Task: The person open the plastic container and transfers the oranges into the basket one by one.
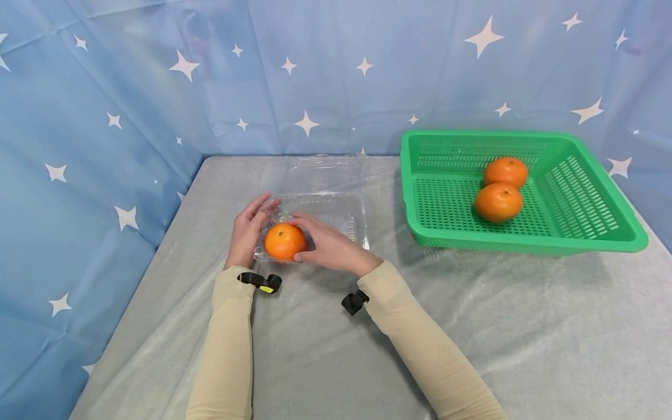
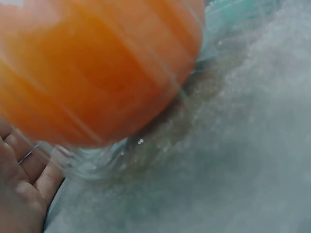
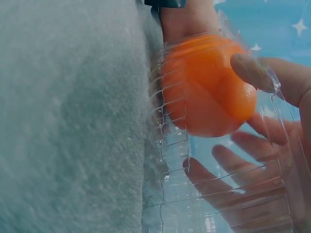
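Observation:
An orange (image 1: 285,242) sits in the front left corner of a clear plastic box (image 1: 331,205) whose transparent lid (image 1: 325,165) lies folded back behind it. My right hand (image 1: 333,245) reaches in from the right and holds the orange between thumb and fingers. In the right wrist view, the thumb (image 3: 250,70) touches the orange (image 3: 204,90), with the other fingers spread lower down, seen through clear plastic. At the box's left side rests my left hand (image 1: 248,232), its fingers extended. The left wrist view shows the orange (image 2: 97,73) through the box wall, the left hand (image 2: 29,179) partly cropped.
A green slatted basket (image 1: 525,242) stands to the right, holding two more oranges (image 1: 499,203). Grey cloth (image 1: 325,350) covers the table. Behind and to the left hangs a blue curtain (image 1: 336,76) with white stars.

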Tool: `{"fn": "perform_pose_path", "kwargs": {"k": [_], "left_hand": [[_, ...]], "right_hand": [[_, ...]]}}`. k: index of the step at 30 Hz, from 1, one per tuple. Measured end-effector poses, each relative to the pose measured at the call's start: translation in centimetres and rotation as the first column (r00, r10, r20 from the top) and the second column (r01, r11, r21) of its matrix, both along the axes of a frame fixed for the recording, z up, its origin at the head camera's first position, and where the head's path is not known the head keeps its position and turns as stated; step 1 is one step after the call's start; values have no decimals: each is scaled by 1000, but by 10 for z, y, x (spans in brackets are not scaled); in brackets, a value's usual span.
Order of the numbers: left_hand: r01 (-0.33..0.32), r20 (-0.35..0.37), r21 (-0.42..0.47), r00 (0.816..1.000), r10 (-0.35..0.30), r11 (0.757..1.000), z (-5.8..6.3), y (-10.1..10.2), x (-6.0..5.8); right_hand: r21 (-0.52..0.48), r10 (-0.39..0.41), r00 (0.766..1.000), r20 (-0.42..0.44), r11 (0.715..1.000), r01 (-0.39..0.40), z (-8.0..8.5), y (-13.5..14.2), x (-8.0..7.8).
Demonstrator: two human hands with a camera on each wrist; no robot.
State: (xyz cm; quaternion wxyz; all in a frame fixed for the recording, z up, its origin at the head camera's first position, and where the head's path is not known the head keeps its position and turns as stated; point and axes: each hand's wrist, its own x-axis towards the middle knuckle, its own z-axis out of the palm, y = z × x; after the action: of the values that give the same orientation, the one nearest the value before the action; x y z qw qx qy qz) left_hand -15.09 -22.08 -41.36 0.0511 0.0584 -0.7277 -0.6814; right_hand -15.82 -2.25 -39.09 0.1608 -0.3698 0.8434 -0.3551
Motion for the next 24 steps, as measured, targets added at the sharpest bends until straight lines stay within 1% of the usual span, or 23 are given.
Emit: {"fn": "perform_pose_path", "kwargs": {"k": [4,6,16,19,24], "left_hand": [[-5,3,-2,1000,5,1000,0,0,-1],[-3,1,-3,1000,3,1000,0,0,-1],[3,-14,10,1000,-3,1000,-1,0,0],[0,-12,9,1000,1,1000,-1,0,-1],[-7,-7,13,1000,7,1000,-1,0,-1]], "right_hand": [[-26,4,999,50,1000,-3,0,0,0],[-30,4,999,53,1000,-2,0,1,1],[-21,0,1000,-15,1000,0,-1,1,1],[-19,8,1000,2,1000,-8,-1,1,0],[-18,2,997,71,1000,-1,0,0,0]]}}
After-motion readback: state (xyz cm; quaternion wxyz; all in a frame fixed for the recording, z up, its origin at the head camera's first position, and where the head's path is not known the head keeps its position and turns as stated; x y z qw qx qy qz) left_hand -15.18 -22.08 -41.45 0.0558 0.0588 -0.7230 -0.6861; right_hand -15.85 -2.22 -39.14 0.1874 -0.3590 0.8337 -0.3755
